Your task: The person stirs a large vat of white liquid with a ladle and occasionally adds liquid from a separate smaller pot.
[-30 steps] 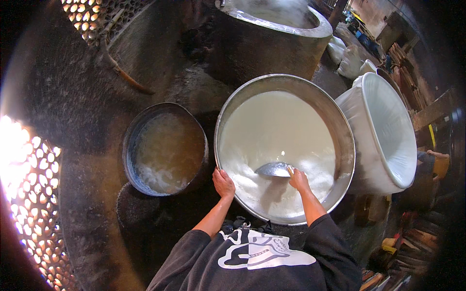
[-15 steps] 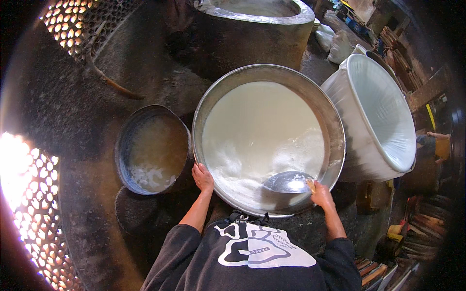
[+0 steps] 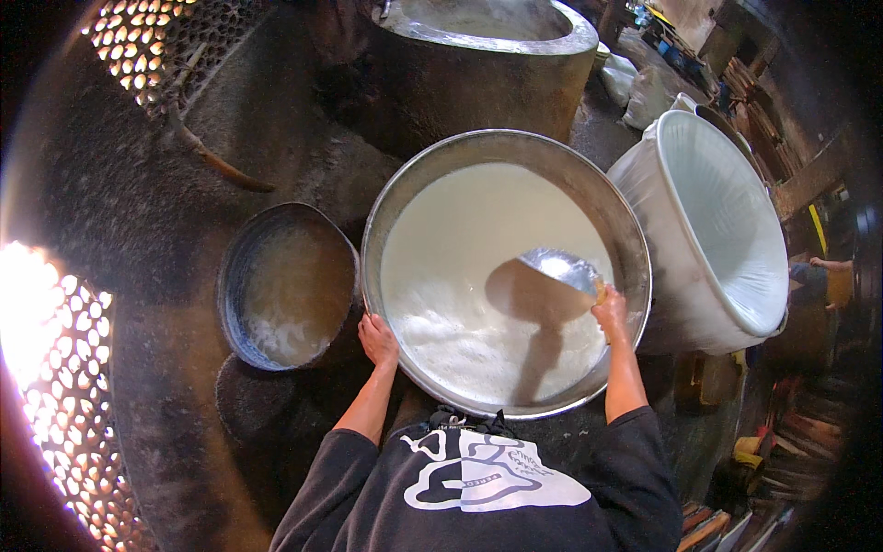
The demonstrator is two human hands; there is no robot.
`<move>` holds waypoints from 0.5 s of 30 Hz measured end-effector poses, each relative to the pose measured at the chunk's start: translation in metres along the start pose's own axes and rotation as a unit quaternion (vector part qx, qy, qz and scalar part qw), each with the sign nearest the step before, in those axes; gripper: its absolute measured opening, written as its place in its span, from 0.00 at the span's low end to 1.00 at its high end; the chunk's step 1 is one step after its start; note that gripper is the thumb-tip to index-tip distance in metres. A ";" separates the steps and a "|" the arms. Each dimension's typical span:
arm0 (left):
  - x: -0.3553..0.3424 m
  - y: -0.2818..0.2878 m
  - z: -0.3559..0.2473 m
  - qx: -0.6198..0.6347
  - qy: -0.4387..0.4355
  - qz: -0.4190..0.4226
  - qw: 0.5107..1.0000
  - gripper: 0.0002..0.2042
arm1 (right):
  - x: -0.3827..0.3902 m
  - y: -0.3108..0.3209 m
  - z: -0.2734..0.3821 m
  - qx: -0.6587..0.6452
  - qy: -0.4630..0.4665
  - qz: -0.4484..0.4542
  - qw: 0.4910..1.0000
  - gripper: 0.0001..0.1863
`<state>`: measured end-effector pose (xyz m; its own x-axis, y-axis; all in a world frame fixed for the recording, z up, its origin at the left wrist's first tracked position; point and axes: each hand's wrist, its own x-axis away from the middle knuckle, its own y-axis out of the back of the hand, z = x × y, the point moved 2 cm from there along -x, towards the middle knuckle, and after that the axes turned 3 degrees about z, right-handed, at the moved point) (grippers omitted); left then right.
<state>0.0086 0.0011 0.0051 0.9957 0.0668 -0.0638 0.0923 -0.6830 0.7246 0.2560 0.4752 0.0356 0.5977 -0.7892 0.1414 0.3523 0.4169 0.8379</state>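
A wide round metal vat [image 3: 627, 230] in front of me holds a cream-white liquid [image 3: 487, 230], with foam along its near side. My left hand [image 3: 378, 339] grips the vat's rim at its near left, fingers closed over the edge. In my right hand [image 3: 611, 311] is the short wooden handle of a broad, shiny metal scoop [image 3: 561, 269]. The scoop's blade is above the liquid at the right half of the vat, pointing to the far left. Its dark shadow falls on the liquid beside it.
Left of the vat stands a smaller dark tub [image 3: 228, 304] of cloudy brownish liquid. A large plastic-lined white barrel [image 3: 644, 184] leans at the right. Beyond the vat rises a round stone-like basin [image 3: 478, 92]. A curved stick [image 3: 221, 166] lies far left; split wood [image 3: 814, 451] is piled right.
My right hand has moved farther from me, lifting the scoop off the foamy near side to above the liquid. My left hand stays on the vat's rim.
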 end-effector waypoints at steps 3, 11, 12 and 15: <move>-0.002 -0.005 0.000 -0.006 0.006 0.000 1.000 0.21 | 0.006 -0.046 -0.016 0.017 0.030 0.023 0.999 0.20; 0.001 -0.005 0.005 0.004 0.005 0.000 1.000 0.21 | 0.076 -0.111 0.042 -0.063 -0.064 0.144 0.985 0.19; 0.000 -0.006 0.004 0.005 0.001 0.001 1.000 0.21 | 0.083 -0.123 0.040 -0.058 -0.050 0.136 0.988 0.19; 0.001 -0.007 0.004 0.018 0.000 0.011 1.000 0.20 | 0.107 -0.153 0.047 -0.052 -0.022 0.132 0.990 0.18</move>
<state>0.0090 0.0031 -0.0028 0.9975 0.0515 -0.0481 0.0704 -0.7100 0.7007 0.2316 0.3058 -0.0529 0.6470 -0.6648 0.3734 0.2621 0.6538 0.7099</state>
